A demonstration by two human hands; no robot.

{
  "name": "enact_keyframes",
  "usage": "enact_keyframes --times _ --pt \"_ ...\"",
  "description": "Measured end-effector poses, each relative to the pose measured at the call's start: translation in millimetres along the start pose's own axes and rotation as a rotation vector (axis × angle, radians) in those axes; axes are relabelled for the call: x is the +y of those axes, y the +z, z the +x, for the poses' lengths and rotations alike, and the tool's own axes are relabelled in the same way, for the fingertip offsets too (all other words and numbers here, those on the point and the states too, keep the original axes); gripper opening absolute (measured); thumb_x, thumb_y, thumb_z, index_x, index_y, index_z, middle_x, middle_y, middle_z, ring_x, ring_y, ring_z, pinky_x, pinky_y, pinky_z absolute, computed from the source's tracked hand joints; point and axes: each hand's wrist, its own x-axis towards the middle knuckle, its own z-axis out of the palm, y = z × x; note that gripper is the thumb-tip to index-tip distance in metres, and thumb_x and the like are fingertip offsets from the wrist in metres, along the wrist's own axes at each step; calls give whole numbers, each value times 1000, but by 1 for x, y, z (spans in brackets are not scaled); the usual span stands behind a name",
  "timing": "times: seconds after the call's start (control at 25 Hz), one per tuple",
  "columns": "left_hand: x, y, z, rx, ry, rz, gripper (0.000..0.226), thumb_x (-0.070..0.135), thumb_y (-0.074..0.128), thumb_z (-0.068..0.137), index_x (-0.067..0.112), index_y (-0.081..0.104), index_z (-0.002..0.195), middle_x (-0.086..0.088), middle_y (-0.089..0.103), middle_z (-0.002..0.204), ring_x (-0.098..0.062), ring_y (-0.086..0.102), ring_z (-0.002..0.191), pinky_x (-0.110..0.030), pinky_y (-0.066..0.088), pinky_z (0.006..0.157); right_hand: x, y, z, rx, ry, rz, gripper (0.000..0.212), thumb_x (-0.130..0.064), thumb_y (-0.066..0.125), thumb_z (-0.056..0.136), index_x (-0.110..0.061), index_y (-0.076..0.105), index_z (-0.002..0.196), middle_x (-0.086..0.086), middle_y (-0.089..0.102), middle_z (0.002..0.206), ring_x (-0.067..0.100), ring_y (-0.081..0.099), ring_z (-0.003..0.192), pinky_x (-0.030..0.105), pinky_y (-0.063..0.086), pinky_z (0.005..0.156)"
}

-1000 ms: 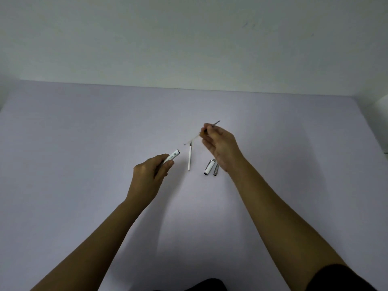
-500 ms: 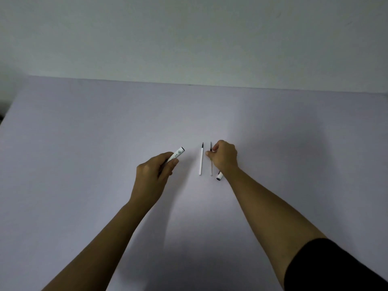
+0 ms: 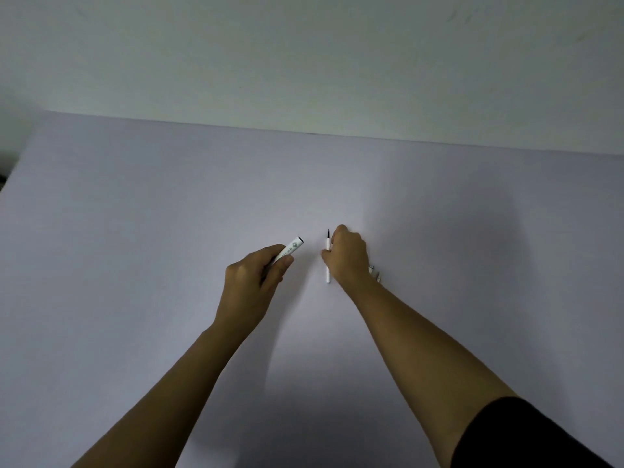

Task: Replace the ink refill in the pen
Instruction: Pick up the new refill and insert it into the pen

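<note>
Head view, single entry.

Table (image 3: 135,231): pale sheet, far edge against the wall; wide bare room toward the left, right and near edges.

Left hand (image 3: 251,282): closed around the white pen barrel (image 3: 290,250), open end pointing to the far edge, held above the table's middle.

Right hand (image 3: 347,258): curled down on the table, fingertips pinching the white refill (image 3: 328,276), which lies pointing at the far edge, dark tip showing past the knuckles.

Small pen parts (image 3: 374,272): just right of that wrist, mostly hidden.

Risks, judged: the thin refill may slip or roll from a shallow pinch; the wrist may nudge the small parts away; the other refill is not visible, so a mix-up is possible.
</note>
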Motion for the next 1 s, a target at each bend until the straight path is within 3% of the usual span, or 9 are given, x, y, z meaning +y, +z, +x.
enact_keyframes --times 0.16,0.32,0.44,0.56,0.64,0.84,1.0 --pt "-1 -2 0 3 -7 6 12 28 57 89 19 64 88 -1 62 62 -20 61 57 -19 42 57 -1 0 -2 -20 57 101 29 -11 63 84 -1 58 110 19 66 112 34 62 104 34 50 83" --pt "-3 -3 -2 -11 -31 41 14 29 56 89 19 65 91 0 59 60 -19 57 55 -24 44 53 -17 -22 -10 -31 80 531 26 -17 65 82 -8 69 106 11 74 103 26 67 101 34 51 92" --pt "-1 0 -4 -57 -68 103 11 15 58 88 15 66 96 14 54 58 -8 51 51 -6 38 52 -16 -53 -28 28 104 895 7 -18 67 80 -20 73 84 2 74 81 16 72 82 30 58 78" --pt "9 4 -7 -139 -66 94 15 15 56 89 13 66 101 1 64 66 -13 55 55 -8 36 52 -8 -78 -48 48 91 1138 7 -18 69 81 -25 70 79 -2 73 78 7 72 75 18 55 67" --pt "19 5 -9 -157 -31 88 17 16 55 90 12 65 103 -1 66 72 -16 58 59 -11 38 55 -6 -87 -57 46 75 1171 7 -17 68 82 -24 70 83 -1 74 81 6 72 76 14 54 65" --pt "39 2 -15 -162 7 66 17 15 54 90 11 65 104 -5 68 74 -14 57 59 -4 38 54 -5 -100 -74 45 29 1204 7 -16 67 83 -20 69 89 0 73 85 6 72 77 15 55 68" --pt "49 0 -20 -176 5 40 21 21 51 93 15 62 109 -5 69 79 -21 65 66 -15 41 56 -3 -104 -87 -48 -11 1154 5 -19 67 82 -23 70 85 -3 74 82 11 73 84 17 55 70"
